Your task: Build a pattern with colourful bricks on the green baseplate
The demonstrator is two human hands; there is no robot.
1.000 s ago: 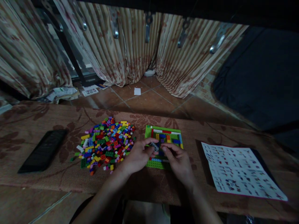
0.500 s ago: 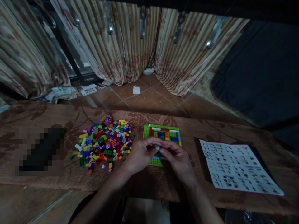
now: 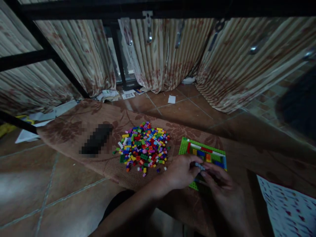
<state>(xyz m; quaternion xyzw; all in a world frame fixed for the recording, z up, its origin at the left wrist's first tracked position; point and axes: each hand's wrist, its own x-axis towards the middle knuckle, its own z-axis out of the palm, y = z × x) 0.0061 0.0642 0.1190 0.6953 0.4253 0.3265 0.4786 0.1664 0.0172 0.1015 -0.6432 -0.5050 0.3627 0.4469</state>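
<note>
A small grey-blue toy brick piece [image 3: 199, 166] is pinched between the fingertips of both hands. My left hand [image 3: 181, 171] grips it from the left, with thumb and fingers together. From the right, my right hand [image 3: 223, 184] closes its thumb and fingers on the other end. Just below the hands lies a green baseplate [image 3: 183, 147], bearing rows of white, red, blue, yellow and orange bricks. The hands hide its middle and lower right.
A heap of loose coloured bricks [image 3: 145, 148] lies left of the baseplate on the brown patterned tablecloth [image 3: 71, 131]. A dark pixelated object [image 3: 96, 140] is farther left. At the right is a printed picture sheet [image 3: 288, 204]. Striped curtains [image 3: 168, 59] hang beyond the table.
The view has swung to the left, so everything on the table appears farther right. Both hands still hold the small brick piece above the baseplate, and more of it shows now.
</note>
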